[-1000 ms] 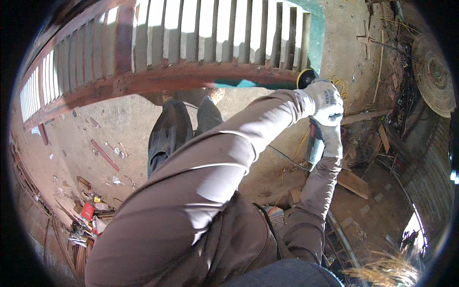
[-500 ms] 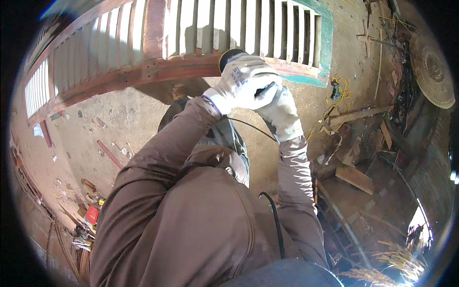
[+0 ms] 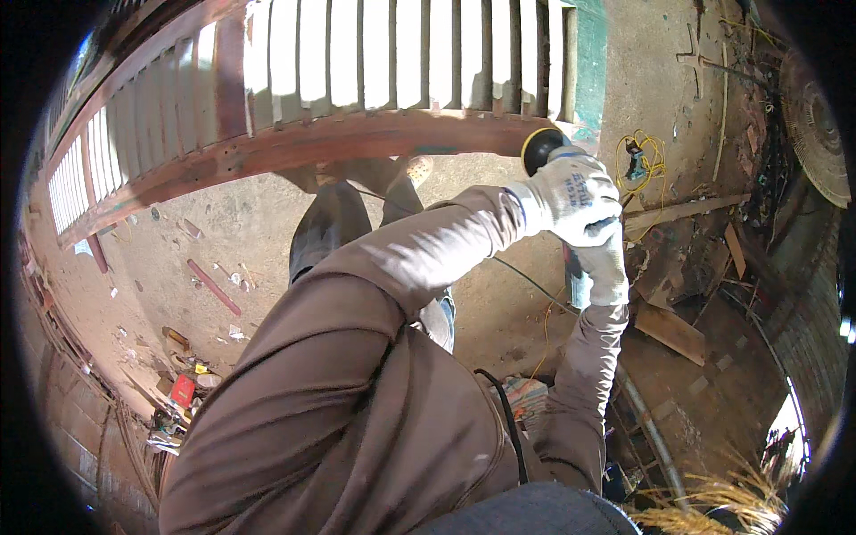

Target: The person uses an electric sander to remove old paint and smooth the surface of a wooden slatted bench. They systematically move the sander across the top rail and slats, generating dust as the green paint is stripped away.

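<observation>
Both hands wear white-grey work gloves and grip an angle grinder (image 3: 578,283) with a round, yellow-rimmed black disc (image 3: 540,150). My left hand (image 3: 573,198) wraps over its front, just behind the disc. Farther back, my right hand (image 3: 603,263) is closed round the body, which is mostly hidden by the gloves. The disc is at the right end of the red-brown bottom rail (image 3: 374,138) of a slatted wooden frame. Whether it presses on the wood is hard to tell. Green paint (image 3: 588,76) covers the frame's right upright. A dark cord (image 3: 535,283) trails below my left forearm.
Another power tool (image 3: 635,163) with a coiled yellow cord lies on the floor to the right. Beyond are planks (image 3: 670,334) and a round ribbed disc (image 3: 813,129). Small clutter surrounds a red box (image 3: 182,390) at lower left. Golden streaks (image 3: 713,499) show at lower right.
Both hands have moved right with the angle grinder, from the middle of the bottom rail to its right end. My left arm now reaches farther across my body.
</observation>
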